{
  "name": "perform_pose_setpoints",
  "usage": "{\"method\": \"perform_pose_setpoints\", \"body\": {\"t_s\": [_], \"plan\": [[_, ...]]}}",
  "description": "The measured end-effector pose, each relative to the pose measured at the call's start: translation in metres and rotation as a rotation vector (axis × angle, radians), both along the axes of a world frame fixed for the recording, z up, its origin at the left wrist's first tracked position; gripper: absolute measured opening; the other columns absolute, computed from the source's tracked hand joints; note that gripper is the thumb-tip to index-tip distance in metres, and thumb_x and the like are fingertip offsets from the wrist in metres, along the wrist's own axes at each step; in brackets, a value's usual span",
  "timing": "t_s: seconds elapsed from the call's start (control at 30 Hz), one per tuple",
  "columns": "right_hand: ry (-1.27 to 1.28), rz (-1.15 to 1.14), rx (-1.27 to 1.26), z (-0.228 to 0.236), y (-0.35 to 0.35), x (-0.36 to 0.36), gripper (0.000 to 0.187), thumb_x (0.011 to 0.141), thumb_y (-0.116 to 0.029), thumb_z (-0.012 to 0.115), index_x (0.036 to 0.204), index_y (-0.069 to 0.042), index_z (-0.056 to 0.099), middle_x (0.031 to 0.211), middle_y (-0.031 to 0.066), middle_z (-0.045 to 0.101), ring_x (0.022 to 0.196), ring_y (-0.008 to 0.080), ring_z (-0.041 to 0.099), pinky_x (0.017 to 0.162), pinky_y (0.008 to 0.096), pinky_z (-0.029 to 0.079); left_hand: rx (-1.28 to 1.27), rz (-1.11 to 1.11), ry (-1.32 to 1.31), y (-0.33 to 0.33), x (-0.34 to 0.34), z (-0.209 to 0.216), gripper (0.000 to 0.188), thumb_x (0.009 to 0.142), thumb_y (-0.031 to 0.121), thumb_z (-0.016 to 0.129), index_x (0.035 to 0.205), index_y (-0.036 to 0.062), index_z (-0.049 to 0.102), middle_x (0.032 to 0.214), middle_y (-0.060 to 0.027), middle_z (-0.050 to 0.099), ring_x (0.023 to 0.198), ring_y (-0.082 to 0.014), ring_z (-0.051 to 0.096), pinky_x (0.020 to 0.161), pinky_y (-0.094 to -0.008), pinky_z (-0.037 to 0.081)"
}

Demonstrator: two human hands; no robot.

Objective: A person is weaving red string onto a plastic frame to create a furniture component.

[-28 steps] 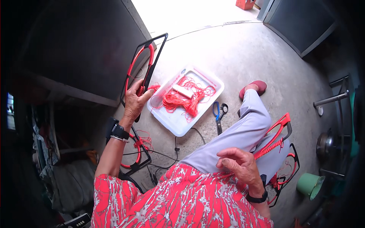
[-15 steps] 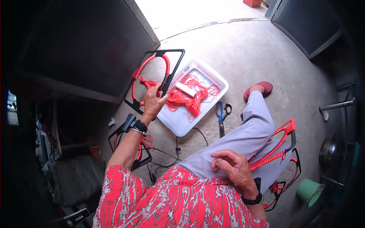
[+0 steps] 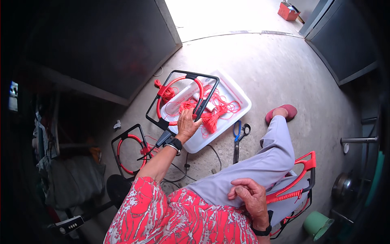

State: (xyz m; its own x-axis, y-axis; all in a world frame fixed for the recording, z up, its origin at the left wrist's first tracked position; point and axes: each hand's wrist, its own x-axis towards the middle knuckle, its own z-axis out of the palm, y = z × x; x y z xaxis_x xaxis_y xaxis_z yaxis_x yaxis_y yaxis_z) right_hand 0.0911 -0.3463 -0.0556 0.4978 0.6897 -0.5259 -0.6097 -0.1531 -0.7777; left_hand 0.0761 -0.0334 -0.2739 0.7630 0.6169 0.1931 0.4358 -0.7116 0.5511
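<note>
My left hand grips the lower right side of a black rectangular frame with a red ring inside. The frame is tilted over the left part of a white plastic tray. Bundles of red cord and a white block lie in the tray, partly behind the frame. A hank of red cord shows through the frame at the left. Above my lap, my right hand holds nothing visible, its fingers loosely bent and apart. Beside it, a red cord-wrapped frame leans across my thigh.
Scissors with a blue and a black handle lie right of the tray. Another black frame with a red ring stands at the left, near a black cable. A green bucket is at lower right; a dark door stands at left.
My left hand has taken hold of the black frame and moved it right, over the tray. My right hand has hardly moved. The whole view has shifted slightly.
</note>
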Motion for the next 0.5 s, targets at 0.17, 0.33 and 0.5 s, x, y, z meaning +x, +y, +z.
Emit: {"method": "perform_pose_setpoints", "body": {"t_s": [0.17, 0.33, 0.5], "plan": [[0.026, 0.000, 0.002, -0.002, 0.001, 0.002, 0.022, 0.093, -0.005, 0.055, 0.112, 0.007, 0.057, 0.085, 0.0121, 0.066, 0.078, 0.0147, 0.064, 0.074, 0.0258, 0.053, -0.022, 0.110, 0.032, 0.011, 0.000, 0.000, 0.040, 0.069, 0.027, 0.070, 0.097, 0.0022, 0.057, 0.090, -0.0164, 0.058, 0.091, -0.0344, 0.054, 0.082, -0.0446, 0.045], [0.039, -0.015, -0.008, -0.002, -0.001, 0.001, 0.021, 0.094, -0.004, 0.055, 0.111, 0.007, 0.057, 0.085, 0.0125, 0.067, 0.079, 0.0153, 0.064, 0.074, 0.0264, 0.053, -0.018, 0.211, 0.061, 0.034, 0.004, -0.023, 0.042, 0.069, 0.028, 0.068, 0.099, 0.0006, 0.058, 0.093, -0.0169, 0.059, 0.093, -0.0344, 0.055, 0.085, -0.0438, 0.044], [0.060, -0.033, -0.003, -0.006, -0.003, 0.001, 0.022, 0.094, -0.005, 0.055, 0.111, 0.007, 0.057, 0.085, 0.0127, 0.067, 0.079, 0.0159, 0.065, 0.074, 0.0267, 0.053, -0.060, 0.327, 0.089, 0.027, 0.021, -0.042, 0.045, 0.070, 0.030, 0.068, 0.101, -0.0004, 0.058, 0.096, -0.0182, 0.060, 0.093, -0.0350, 0.055, 0.085, -0.0443, 0.044]]}}
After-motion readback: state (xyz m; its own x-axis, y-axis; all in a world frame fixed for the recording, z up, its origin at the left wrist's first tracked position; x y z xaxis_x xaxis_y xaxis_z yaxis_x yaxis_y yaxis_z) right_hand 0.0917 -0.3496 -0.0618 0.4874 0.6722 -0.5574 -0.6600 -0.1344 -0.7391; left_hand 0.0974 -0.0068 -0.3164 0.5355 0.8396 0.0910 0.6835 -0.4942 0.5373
